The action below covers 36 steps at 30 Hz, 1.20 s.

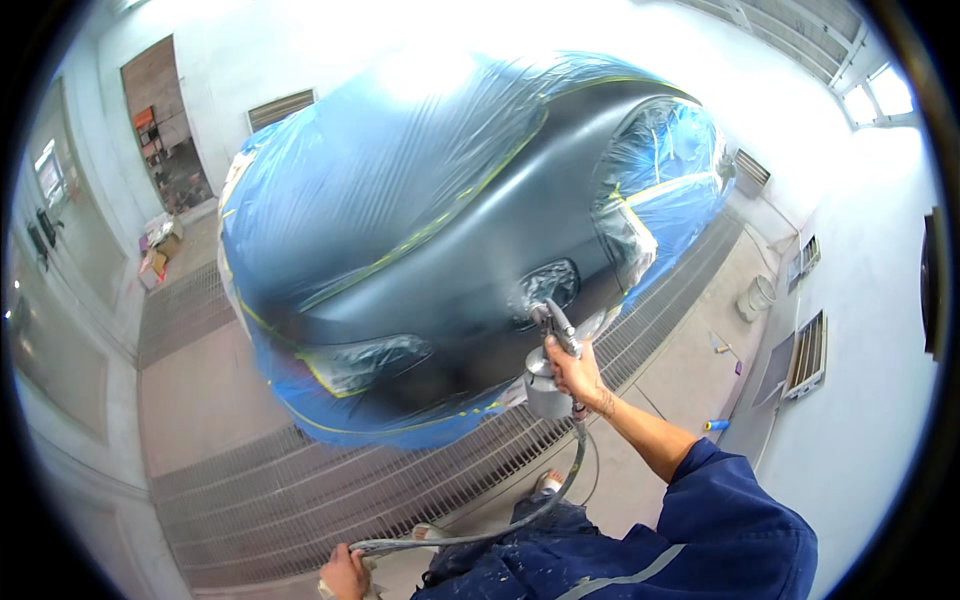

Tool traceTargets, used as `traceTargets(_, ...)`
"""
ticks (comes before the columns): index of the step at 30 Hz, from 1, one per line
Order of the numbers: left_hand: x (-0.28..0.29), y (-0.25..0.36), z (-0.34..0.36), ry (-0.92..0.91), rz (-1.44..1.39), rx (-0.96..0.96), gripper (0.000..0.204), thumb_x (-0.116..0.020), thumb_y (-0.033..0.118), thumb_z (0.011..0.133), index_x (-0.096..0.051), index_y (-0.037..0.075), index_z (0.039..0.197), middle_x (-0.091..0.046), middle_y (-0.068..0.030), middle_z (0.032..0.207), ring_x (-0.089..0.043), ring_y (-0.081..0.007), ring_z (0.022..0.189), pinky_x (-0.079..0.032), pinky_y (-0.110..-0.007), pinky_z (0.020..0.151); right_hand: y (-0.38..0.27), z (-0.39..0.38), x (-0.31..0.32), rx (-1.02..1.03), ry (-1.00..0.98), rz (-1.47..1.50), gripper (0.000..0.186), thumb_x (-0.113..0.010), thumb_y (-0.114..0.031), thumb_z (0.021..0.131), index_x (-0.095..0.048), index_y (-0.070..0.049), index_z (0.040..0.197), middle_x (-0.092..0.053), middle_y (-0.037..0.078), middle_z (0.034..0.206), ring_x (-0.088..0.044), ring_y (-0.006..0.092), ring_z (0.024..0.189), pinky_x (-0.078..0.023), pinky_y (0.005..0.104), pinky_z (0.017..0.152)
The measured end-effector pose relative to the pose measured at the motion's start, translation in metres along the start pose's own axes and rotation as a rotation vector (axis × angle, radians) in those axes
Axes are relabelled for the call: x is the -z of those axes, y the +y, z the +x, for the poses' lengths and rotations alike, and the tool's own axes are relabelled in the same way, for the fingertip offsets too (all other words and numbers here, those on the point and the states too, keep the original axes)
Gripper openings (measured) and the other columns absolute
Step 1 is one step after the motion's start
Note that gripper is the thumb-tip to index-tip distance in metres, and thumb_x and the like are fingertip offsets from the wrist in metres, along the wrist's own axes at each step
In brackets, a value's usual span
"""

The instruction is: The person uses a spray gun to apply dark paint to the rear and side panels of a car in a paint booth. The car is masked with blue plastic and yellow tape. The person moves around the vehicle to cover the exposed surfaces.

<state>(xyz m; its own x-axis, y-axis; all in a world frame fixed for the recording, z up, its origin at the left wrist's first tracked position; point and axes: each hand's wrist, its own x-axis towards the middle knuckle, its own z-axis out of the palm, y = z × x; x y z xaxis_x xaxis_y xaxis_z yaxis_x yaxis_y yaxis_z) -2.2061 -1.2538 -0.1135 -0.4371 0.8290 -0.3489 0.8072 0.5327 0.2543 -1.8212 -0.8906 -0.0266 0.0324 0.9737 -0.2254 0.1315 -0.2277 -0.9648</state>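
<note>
Left hand (345,573): at lower edge, fingers bent close together around the air hose (440,543).
Car body (470,270): dark, partly wrapped in blue masking film (390,200).
Spray gun (562,330): its nozzle faces the car body, grey cup (547,398) hangs below.
Right hand (578,372): fingers closed around the spray gun's handle; whether one presses the trigger, I cannot tell.
Blue cylinder (717,425): on the floor (690,395); any print is too small to read.
</note>
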Motion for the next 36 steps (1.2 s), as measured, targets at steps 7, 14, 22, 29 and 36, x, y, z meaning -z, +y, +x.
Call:
traceTargets(7,-0.084,-0.174,0.028,0.301,-0.009,0.078,0.025,-0.054,0.031,0.095,-0.057,0.008,0.105,-0.066,-0.0188,0.082,-0.061,-0.0442,0.069,-0.044,-0.055,0.064,-0.019,-0.069,-0.137,-0.041,-0.170,0.050,0.043,-0.064,-0.043,0.094,-0.051,-0.008,0.072,-0.047,-0.003,0.058,-0.042,0.0072,0.043,-0.032,0.0256,0.037)
traceTargets(14,-0.045,-0.225,-0.042,0.296,-0.096,0.273,0.038,-0.052,0.036,0.096,-0.055,0.007,0.119,-0.067,-0.0217,0.086,-0.063,-0.0445,0.075,-0.048,-0.053,0.067,-0.033,-0.091,-0.274,0.140,-0.312,-0.160,0.047,-0.061,-0.045,0.095,-0.062,-0.001,0.081,-0.061,0.003,0.065,-0.058,0.0106,0.062,-0.048,0.0333,0.056)
traceTargets(22,-0.028,-0.222,-0.073,0.155,0.001,0.262,0.048,-0.043,0.044,0.100,-0.057,0.008,0.128,-0.069,-0.0188,0.079,-0.066,-0.0414,0.070,-0.051,-0.048,0.063,-0.054,-0.070,-0.322,0.024,-0.615,-0.105,0.047,-0.059,-0.045,0.096,-0.059,-0.002,0.077,-0.055,0.003,0.057,-0.050,0.0121,0.045,-0.041,0.0315,0.043)
traceTargets(29,0.028,-0.113,-0.029,-0.077,-0.073,0.319,0.046,-0.042,0.043,0.101,-0.058,0.007,0.126,-0.070,-0.0222,0.094,-0.066,-0.0419,0.092,-0.051,-0.051,0.080,-0.073,-0.035,-0.223,-0.028,-0.587,0.101,0.033,-0.058,-0.037,0.099,-0.057,-0.008,0.083,-0.039,-0.006,0.055,-0.035,0.0035,0.042,-0.027,0.0240,0.035)
traceTargets(36,0.038,-0.036,0.006,0.046,0.064,-0.098,0.037,-0.049,0.041,0.098,-0.058,0.013,0.120,-0.068,-0.0237,0.093,-0.065,-0.0458,0.083,-0.051,-0.054,0.072,-0.071,0.013,-0.081,-0.116,-0.392,0.151,0.043,-0.058,-0.040,0.098,-0.045,-0.011,0.070,-0.037,-0.003,0.054,-0.030,0.0057,0.038,-0.024,0.0255,0.034)
